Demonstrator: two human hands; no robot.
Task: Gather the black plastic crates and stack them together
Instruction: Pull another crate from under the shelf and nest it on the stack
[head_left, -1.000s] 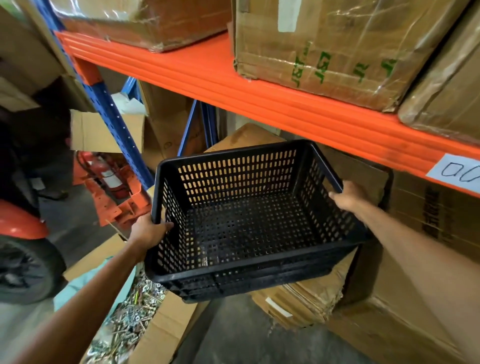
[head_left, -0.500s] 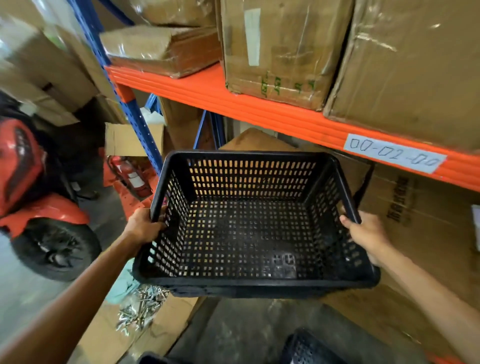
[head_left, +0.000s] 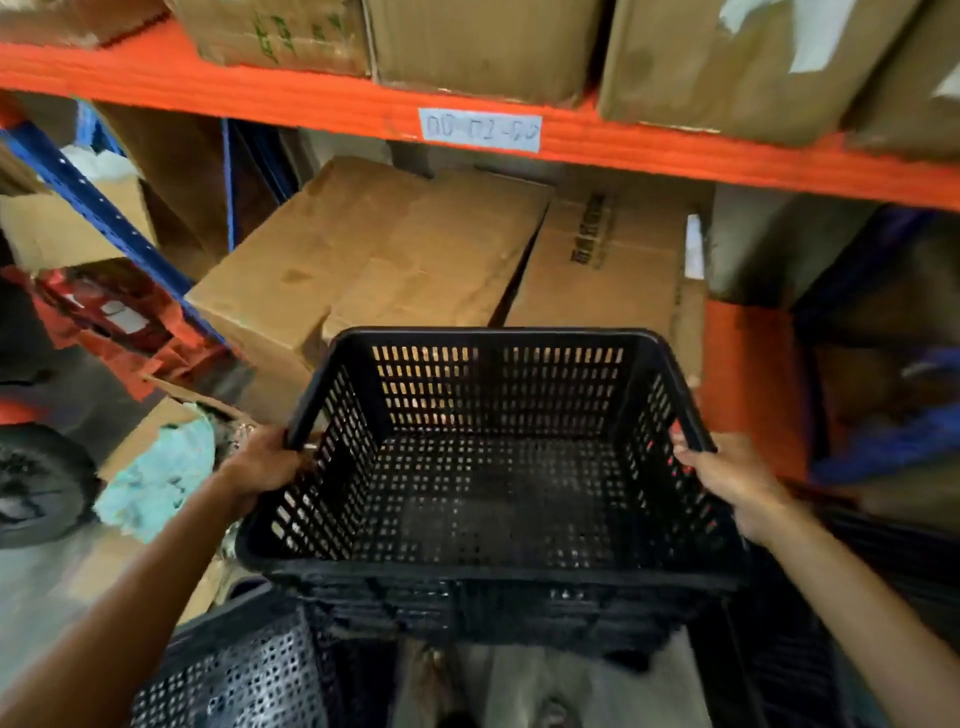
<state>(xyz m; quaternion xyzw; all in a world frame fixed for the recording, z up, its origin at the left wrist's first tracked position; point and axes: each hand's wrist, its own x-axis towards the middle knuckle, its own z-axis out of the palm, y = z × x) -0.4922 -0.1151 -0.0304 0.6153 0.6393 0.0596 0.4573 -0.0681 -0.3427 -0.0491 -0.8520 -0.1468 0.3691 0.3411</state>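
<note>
I hold a black perforated plastic crate (head_left: 493, 499) in the air in front of me, open side up and empty. My left hand (head_left: 262, 467) grips its left rim and my right hand (head_left: 727, 478) grips its right rim. Below it, a second black crate (head_left: 234, 675) lies at the lower left, its mesh wall facing me. More black crate plastic (head_left: 789, 670) shows at the lower right, partly hidden by my right forearm.
An orange shelf beam (head_left: 311, 109) with a white label (head_left: 480, 130) runs overhead, loaded with cardboard boxes (head_left: 483, 47). More cartons (head_left: 374, 260) lean under it. A blue upright (head_left: 98, 213), a red vehicle with a wheel (head_left: 36, 483) and a teal cloth (head_left: 156, 478) stand left.
I have drawn the crate away from the shelf and lower, toward me. My view has swung right, and crates on the floor have come into sight beneath it.
</note>
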